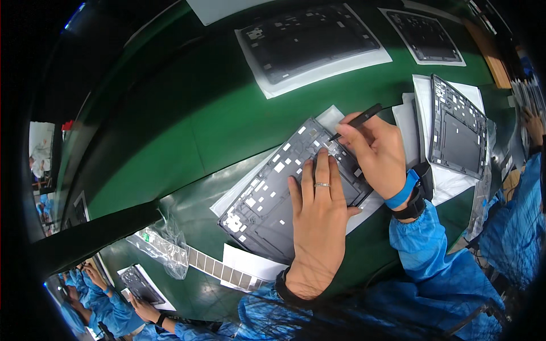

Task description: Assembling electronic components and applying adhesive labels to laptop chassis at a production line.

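The right hand (pixel 382 152) is pinching a slim black pen-shaped tool (pixel 365 116); the left hand (pixel 319 230), flat and unclenched, is resting on a dark-grey rectangular panel (pixel 274 200) lying over white sheeting (pixel 234 194).

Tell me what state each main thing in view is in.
Left hand: open, laid on the centre panel
Right hand: closed on the black tool
Black tool: held aslant, tip at the centre panel
Centre panel: lying, dotted with white patches
Right panel: resting on white sheets
Far panel: lying on a white sheet
Clear plastic bag: crumpled
Blue wristband: fastened
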The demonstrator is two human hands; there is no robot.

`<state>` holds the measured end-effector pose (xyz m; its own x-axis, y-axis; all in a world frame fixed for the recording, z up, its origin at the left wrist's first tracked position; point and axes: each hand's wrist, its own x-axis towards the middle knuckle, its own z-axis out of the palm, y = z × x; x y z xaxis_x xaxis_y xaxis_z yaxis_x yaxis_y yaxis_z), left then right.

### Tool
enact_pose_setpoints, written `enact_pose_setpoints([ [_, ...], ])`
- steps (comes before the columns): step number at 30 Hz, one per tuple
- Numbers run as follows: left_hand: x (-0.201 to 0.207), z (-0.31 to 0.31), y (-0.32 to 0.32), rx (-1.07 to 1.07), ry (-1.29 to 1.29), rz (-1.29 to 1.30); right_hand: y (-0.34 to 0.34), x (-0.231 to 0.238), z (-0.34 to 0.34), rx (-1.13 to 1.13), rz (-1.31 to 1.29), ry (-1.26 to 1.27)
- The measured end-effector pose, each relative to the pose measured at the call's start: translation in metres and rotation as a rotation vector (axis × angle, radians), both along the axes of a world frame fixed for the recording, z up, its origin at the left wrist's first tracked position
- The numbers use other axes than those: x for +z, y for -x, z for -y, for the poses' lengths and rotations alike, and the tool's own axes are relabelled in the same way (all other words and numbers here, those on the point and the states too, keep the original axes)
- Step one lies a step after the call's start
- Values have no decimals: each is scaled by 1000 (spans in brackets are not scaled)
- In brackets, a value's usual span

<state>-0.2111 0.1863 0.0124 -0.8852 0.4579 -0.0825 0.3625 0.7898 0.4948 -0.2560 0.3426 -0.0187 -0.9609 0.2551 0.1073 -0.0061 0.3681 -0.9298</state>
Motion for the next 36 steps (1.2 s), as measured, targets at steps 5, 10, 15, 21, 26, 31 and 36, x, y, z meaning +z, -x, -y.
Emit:
enact_pose_setpoints([
  [5,-3,-2,0,-4,-26,13,-2,3,1,-2,-35,-40],
  [10,5,-3,2,5,-9,21,-1,4,-1,19,-3,-16],
  [15,4,-5,3,5,-1,24,0,2,-3,17,8,-9],
  [21,9,-9,8,-68,146,15,0,7,-2,31,-2,-40],
  [26,4,-18,-1,-49,236,-79,-13,27,-5,-76,-176,-22],
  [31,-20,-30,-12,-97,535,-277,26,81,25,-104,-256,33],
  [36,-18,-36,-10,-135,503,-220,135,22,39,352,-133,-783],
])
